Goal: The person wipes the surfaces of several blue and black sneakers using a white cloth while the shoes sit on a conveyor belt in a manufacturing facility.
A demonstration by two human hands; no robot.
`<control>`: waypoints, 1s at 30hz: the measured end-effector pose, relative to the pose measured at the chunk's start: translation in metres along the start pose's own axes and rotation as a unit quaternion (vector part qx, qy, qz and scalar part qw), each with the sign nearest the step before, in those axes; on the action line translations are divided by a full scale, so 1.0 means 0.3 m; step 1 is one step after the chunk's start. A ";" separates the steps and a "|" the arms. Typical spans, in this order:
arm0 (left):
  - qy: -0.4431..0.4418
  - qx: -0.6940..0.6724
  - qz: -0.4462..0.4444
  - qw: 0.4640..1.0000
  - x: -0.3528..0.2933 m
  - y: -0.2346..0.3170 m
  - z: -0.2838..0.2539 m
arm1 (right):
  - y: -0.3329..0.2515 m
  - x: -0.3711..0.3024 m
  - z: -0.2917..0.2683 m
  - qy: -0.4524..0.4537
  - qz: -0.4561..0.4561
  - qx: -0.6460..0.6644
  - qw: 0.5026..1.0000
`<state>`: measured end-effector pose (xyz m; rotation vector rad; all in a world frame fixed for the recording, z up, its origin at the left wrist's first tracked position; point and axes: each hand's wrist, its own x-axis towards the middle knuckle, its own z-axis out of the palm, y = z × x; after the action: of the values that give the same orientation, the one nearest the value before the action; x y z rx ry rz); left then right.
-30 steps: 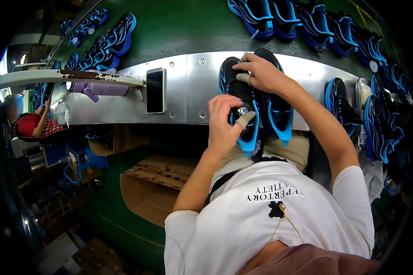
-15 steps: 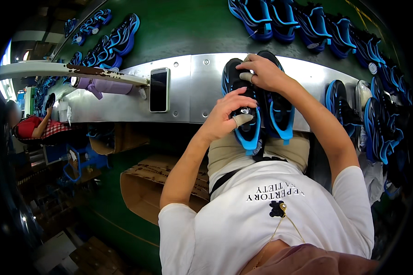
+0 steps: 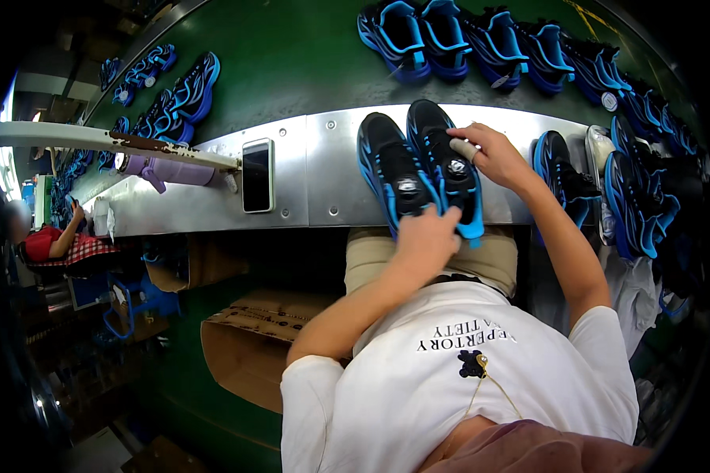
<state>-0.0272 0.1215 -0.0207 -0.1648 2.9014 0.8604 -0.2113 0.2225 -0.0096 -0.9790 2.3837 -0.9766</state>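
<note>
In front of me a left sneaker (image 3: 389, 152) and a right sneaker (image 3: 435, 140), black with bright blue trim, lie side by side on the metal worktop, toes pointing away. Each has a round silvery dial on its tongue. My left hand (image 3: 426, 243) is at their heel openings, closed on the adjoining collars; its fingertips are partly blurred. Beside the right sneaker's outer edge is my right hand (image 3: 497, 158), fingers apart and holding nothing, with a beige finger cover on one finger. Its fingertips are close to the shoe's side.
A phone (image 3: 258, 176) lies on the metal worktop (image 3: 308, 158), left of a seam. Beyond it a purple bottle (image 3: 170, 170) lies under a chipped white bar (image 3: 118, 140). More sneakers (image 3: 497, 47) line the green surface behind. Below stands a cardboard box (image 3: 252, 347). Another person (image 3: 51, 236) sits far left.
My left hand has moved from the left sneaker's dial to the heels. The right hand has drawn back from the toes to the right side. The view has shifted slightly.
</note>
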 end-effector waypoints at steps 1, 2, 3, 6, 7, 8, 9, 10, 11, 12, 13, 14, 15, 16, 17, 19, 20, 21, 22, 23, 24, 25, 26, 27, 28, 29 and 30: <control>0.052 -0.035 0.021 0.998 0.004 -0.027 -0.055 | 0.020 -0.011 -0.020 0.009 -0.001 -0.002 1.000; 0.041 -0.058 0.032 0.997 -0.001 -0.060 -0.127 | 0.055 -0.026 -0.043 -0.004 -0.001 0.005 1.000; 0.061 -0.039 0.086 0.994 0.003 -0.113 -0.199 | 0.079 -0.035 -0.060 -0.019 -0.002 0.013 1.000; 0.069 -0.014 0.078 0.994 0.056 -0.232 -0.392 | 0.094 -0.010 -0.106 -0.003 0.015 0.019 1.000; 0.094 0.018 0.079 0.992 0.098 -0.286 -0.425 | 0.089 0.010 -0.116 0.005 0.029 0.013 0.999; 0.115 0.048 0.070 0.990 0.156 -0.337 -0.464 | 0.071 0.030 -0.126 0.020 0.028 0.014 0.999; 0.155 0.108 0.056 0.980 0.215 -0.396 -0.498 | 0.076 0.065 -0.132 0.014 0.010 0.018 1.000; 0.187 0.181 0.039 0.965 0.281 -0.472 -0.532 | 0.054 0.096 -0.130 0.030 0.006 0.020 0.999; 0.313 0.214 0.050 0.924 0.356 -0.578 -0.533 | 0.028 0.132 -0.128 0.045 0.001 0.023 0.999; 0.404 0.258 0.038 0.877 0.435 -0.547 -0.539 | 0.045 0.168 -0.139 0.050 0.021 0.012 0.998; 0.412 0.226 0.018 0.883 0.487 -0.486 -0.558 | 0.054 0.205 -0.147 0.071 0.000 -0.021 0.997; 0.401 0.192 0.008 0.896 0.542 -0.449 -0.544 | 0.047 0.250 -0.153 0.081 0.004 -0.047 0.996; 0.360 0.108 0.054 0.925 0.595 -0.423 -0.506 | 0.037 0.292 -0.164 0.090 0.007 -0.076 0.993; 0.311 -0.001 0.074 0.948 0.633 -0.378 -0.462 | 0.041 0.337 -0.169 0.083 0.027 -0.125 0.988; 0.246 -0.025 0.109 0.963 0.684 -0.381 -0.411 | 0.039 0.387 -0.165 0.070 0.058 -0.164 0.982; 0.227 0.020 0.127 0.965 0.799 -0.409 -0.252 | 0.201 0.488 -0.121 0.113 -0.021 -0.236 0.965; 0.184 -0.017 0.083 0.979 0.830 -0.413 -0.206 | 0.217 0.509 -0.111 0.102 0.002 -0.219 0.970; 0.141 -0.052 0.037 0.988 0.825 -0.395 -0.200 | 0.190 0.510 -0.119 0.102 -0.003 -0.220 0.970; 0.150 -0.051 0.025 0.987 0.827 -0.382 -0.204 | 0.167 0.502 -0.133 0.089 0.015 -0.185 0.979; 0.154 -0.050 0.026 0.986 0.829 -0.382 -0.220 | 0.143 0.486 -0.150 0.075 0.034 -0.150 0.985; 0.137 -0.049 0.058 0.988 0.804 -0.360 -0.263 | 0.107 0.436 -0.161 0.096 0.001 -0.130 0.987; 0.116 -0.052 0.089 0.988 0.760 -0.338 -0.301 | 0.063 0.377 -0.179 0.090 0.008 -0.127 0.988; 0.100 -0.113 0.132 0.980 0.681 -0.320 -0.337 | 0.020 0.316 -0.204 0.036 0.024 -0.094 0.995; 0.053 -0.133 0.144 0.979 0.579 -0.276 -0.389 | -0.011 0.247 -0.231 -0.013 0.043 -0.059 0.997; 0.022 -0.159 0.145 0.976 0.476 -0.244 -0.419 | -0.037 0.158 -0.242 -0.041 0.035 -0.025 0.998; 0.000 -0.163 0.158 0.974 0.372 -0.239 -0.422 | -0.065 0.067 -0.239 -0.068 0.022 0.010 0.997; 0.006 -0.156 0.183 0.971 0.265 -0.235 -0.399 | -0.094 -0.023 -0.230 -0.084 0.037 0.006 0.996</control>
<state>-0.1050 -0.0086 0.0303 0.3549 2.8304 1.3741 -0.2329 0.2445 0.0586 -0.9246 2.2544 -0.8458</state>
